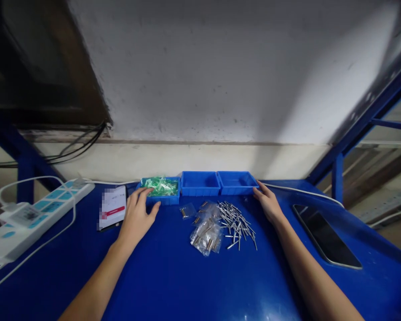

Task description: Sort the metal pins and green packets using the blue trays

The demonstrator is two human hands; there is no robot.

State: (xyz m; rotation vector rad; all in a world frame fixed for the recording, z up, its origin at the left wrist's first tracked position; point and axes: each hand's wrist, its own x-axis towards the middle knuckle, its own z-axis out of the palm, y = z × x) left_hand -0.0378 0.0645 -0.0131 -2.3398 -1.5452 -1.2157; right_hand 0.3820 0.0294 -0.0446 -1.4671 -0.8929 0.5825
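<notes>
Blue table (173, 285) stands against pale wall (220, 80). Left hand (138, 213), loosely spread, hides part of left bin (163, 200); touch unclear. Right hand (268, 201), fingers apart, is at corner of right bin (239, 191). Three bins, two screen devices (325, 236); metal pins (235, 220) overlap, uncountable.

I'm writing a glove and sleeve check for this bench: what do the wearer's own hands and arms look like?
The left hand and right hand are both ungloved. The slim forearms show no sleeve, watch or bracelet up to the picture's edge. No ring or marking can be made out.
</notes>
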